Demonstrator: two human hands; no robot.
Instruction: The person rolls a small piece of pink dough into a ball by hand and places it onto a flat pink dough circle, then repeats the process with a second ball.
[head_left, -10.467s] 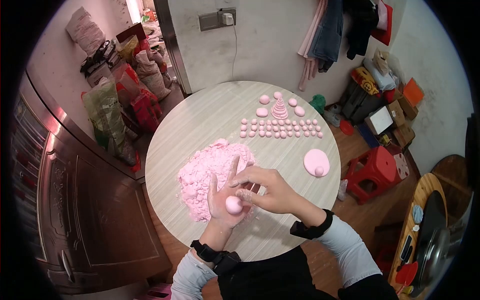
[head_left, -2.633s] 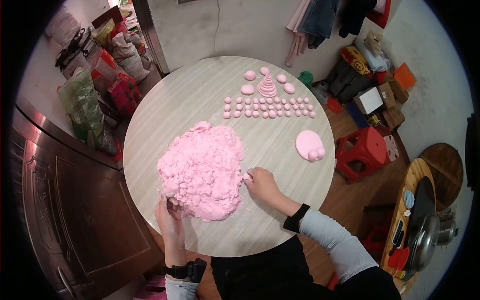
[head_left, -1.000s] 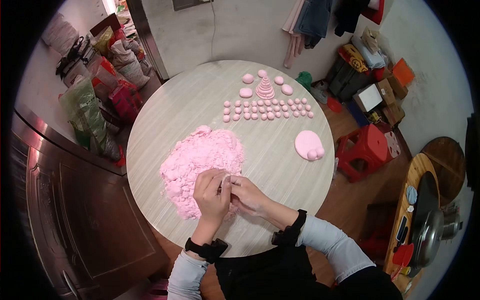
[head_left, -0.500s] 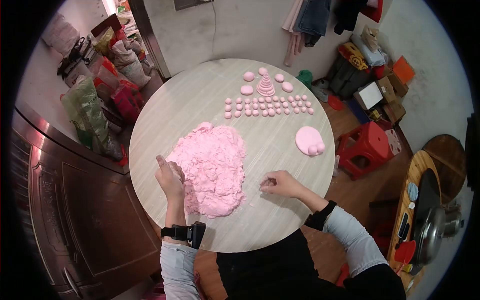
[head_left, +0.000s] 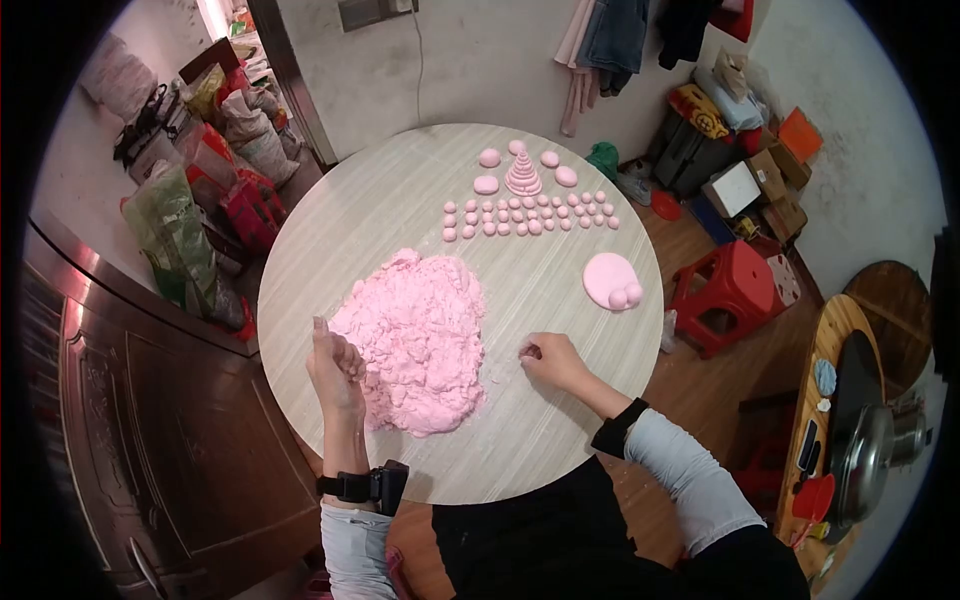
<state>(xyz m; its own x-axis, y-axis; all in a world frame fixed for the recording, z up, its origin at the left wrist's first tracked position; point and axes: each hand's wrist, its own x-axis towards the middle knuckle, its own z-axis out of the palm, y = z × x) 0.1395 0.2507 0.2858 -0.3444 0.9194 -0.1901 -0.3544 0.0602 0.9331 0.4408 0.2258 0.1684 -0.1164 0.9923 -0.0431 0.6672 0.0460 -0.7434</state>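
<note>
The pink mound (head_left: 420,340), dough-like and rough on top, lies left of centre on the round surface (head_left: 360,210), towards 9 o'clock. The left hand (head_left: 335,368) is at its 8 o'clock edge, thumb raised and the other fingers curled; whether that grip encloses anything, I cannot tell. The right hand (head_left: 552,360) is at the mound's 3 o'clock side, apart from it, fingers bent inward — whether the fingertips meet or pinch a scrap is hidden.

For handling this soft stuff well, light and even pressure seems best: it looks likely to crumble at the edges and smear if squeezed. Working from the mound's rim, with dry fingertips, should leave the rest undisturbed. The right forearm would do well to stay low of the flat disc (head_left: 603,275) at 2 to 3 o'clock — the shaped balls on its rim look easily dented — and away from the ridged cone (head_left: 523,178) and neat rows of balls (head_left: 530,202) towards 1 o'clock.
</note>
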